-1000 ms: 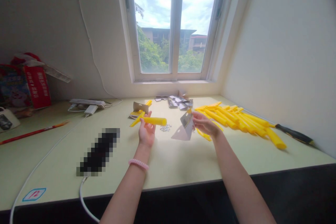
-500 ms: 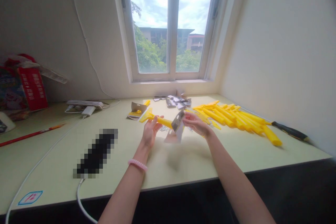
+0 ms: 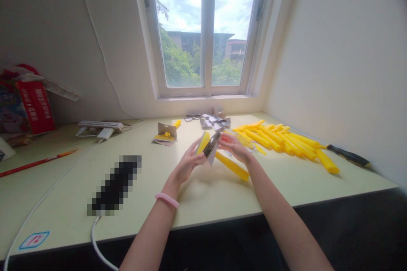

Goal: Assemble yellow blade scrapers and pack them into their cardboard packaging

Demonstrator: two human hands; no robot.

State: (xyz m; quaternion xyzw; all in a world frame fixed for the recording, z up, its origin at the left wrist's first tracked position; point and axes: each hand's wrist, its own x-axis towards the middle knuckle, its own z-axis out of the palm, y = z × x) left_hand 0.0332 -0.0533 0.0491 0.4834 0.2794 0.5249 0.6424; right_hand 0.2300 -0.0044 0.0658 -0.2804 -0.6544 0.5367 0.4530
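1. Hands: near each other over the counter, both occupied, a folded card between them.
2. Left hand: fingers and thumb closed about the flat head of a yellow tool, with the thumb beside the card's lower edge. Whether the thumb presses on the card cannot be told.
3. Right hand: fingertips pinching the upper right edge of the folded card, dark printed face showing, pale side below.
4. Yellow tool: head at the left hand, partly behind the card; handle slants down and rightward, its end near the right wrist. Contact between handle and wrist not determinable.
5. Beyond the left hand: a second yellow tool with a creased card standing at its head.
6. Beyond both hands: a heap of loose cards, overlapping.
7. Right of the right hand: a pile of yellow tools, handles side by side; flat yellow pieces just beyond the hand. Farther right, a black-handled tool.
8. Left of the left hand: a pixelated dark object; farther off, a red stick and a power strip.
9. Left wrist: pink coiled band.
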